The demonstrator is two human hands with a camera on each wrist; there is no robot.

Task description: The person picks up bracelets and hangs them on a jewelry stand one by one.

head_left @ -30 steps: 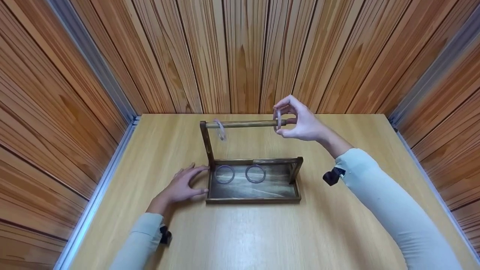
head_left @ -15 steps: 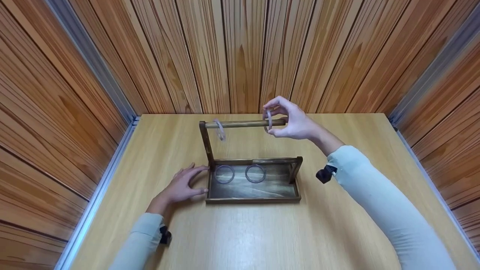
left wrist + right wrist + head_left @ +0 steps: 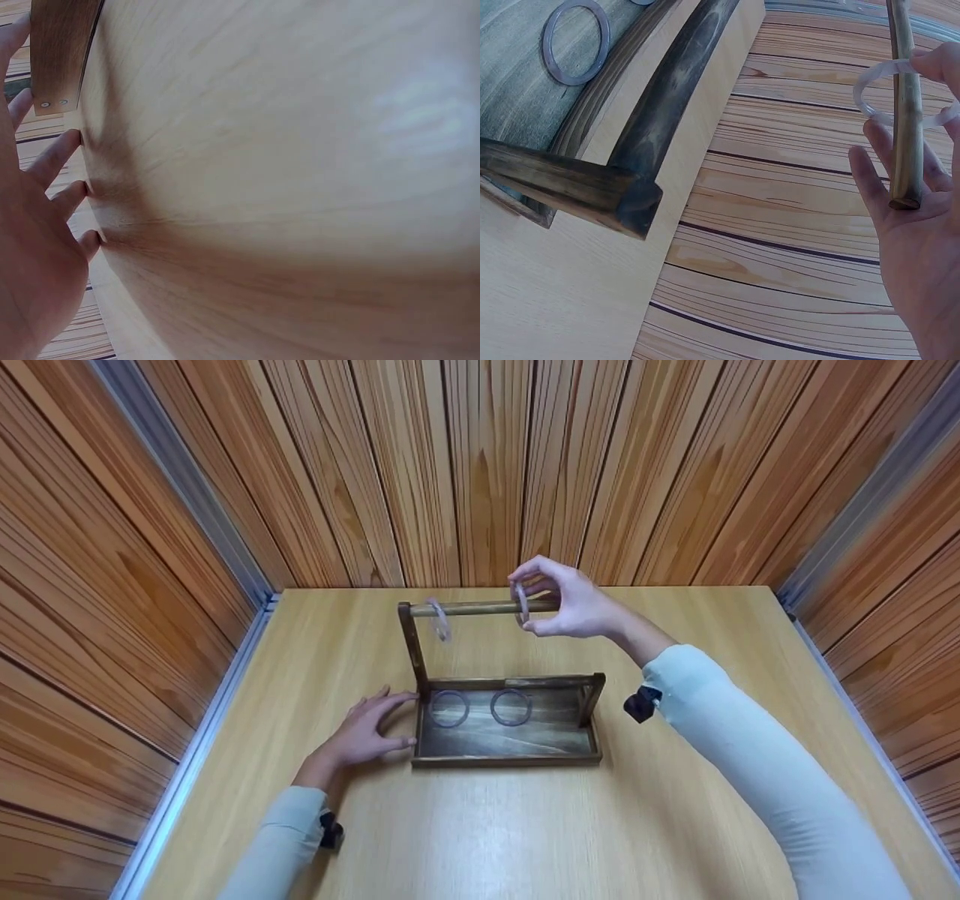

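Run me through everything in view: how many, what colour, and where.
Tray: 1, dark brown, on table.
Posts: 2, dark brown, tray's left and right ends.
Bar: 1, brown, from left post's top.
Hung ring: 1, pale purple, around bar near left post.
Held ring: 1, pale purple, around bar, farther right.
Flat rings: 2, purplish, in tray.
Table: 1, light wood, beneath tray.
Walls: 3, brown, behind and beside table.
Metal strips: 4, grey, wall corners and table's sides.
Sleeves: 2, pale green, both arms.
Wrist devices: 2, black, one per wrist.
Left hand: 1, tray's left end.
Right hand: 1, pinching held ring.
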